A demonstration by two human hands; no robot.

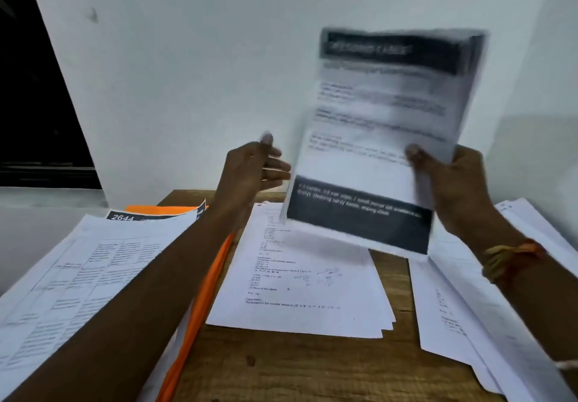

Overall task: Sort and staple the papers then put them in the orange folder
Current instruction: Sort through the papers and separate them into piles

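Raised printed sheet (381, 139) — right hand (453, 182) pinching

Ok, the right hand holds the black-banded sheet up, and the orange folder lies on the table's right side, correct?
No: the head view shows the orange folder on the left side of the table, partly under papers. The right hand does hold the black-banded sheet up.

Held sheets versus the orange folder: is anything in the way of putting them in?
Yes. A pile of printed sheets lies on the orange folder, covering it except its far and right edges, and the left forearm crosses over it. The right hand grips the held sheets aloft.
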